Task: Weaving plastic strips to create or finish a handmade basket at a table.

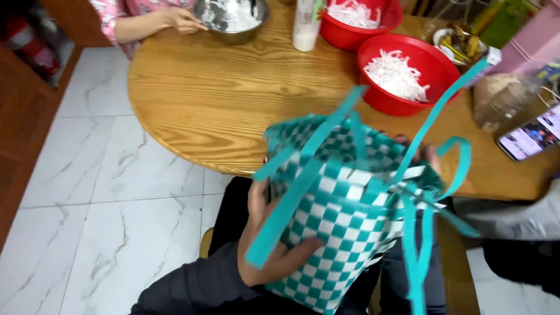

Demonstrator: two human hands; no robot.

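I saw teal-and-white checked woven plastic basket (344, 224) tilted, mouth toward round wooden table (233, 99); left hand (269, 242) clamped on basket's side; right hand (429, 156) grip hidden behind rim.

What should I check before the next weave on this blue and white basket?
1. Left hand grips the woven basket from the side: ok.
2. Right hand steadies the far rim: cannot tell, mostly hidden.
3. Loose teal strips free, not knotted: ok, they stick up and hang down separately.
4. Basket clear of the wooden table: ok, held over the lap.
5. Red bowls out of the strips' way: not ok, one strip crosses the nearer bowl's edge in the head view.
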